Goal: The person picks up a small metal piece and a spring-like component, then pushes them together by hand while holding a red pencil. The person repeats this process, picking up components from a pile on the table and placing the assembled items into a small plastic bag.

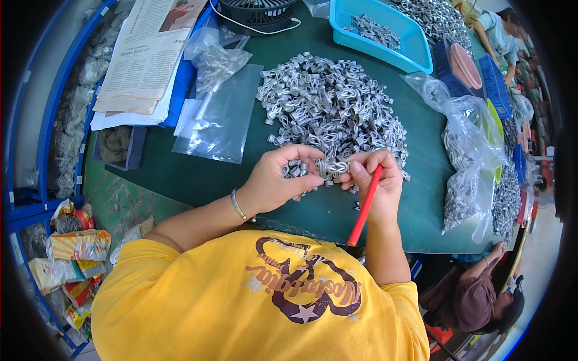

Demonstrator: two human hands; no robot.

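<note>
A big heap of small grey metal parts (331,102), each with a ribbed collar and a looped wire, lies on the green table. At its near edge my left hand (282,179) is curled around several of these parts, some showing between the thumb and fingers. My right hand (380,186) is closed on a red stick (365,207), slim and round like a pen or tool handle, which slants down toward me. Its thumb and fingertips also touch a grey looped part (338,168) between the two hands. Exactly which parts each fingertip grips is hard to make out.
Behind the heap stands a blue plastic basket (385,57) with more parts. A clear plastic bag (224,114) and newspapers (144,60) lie at left, a black fan (256,12) at the back. Filled bags (469,150) line the right edge. Two other people sit at right.
</note>
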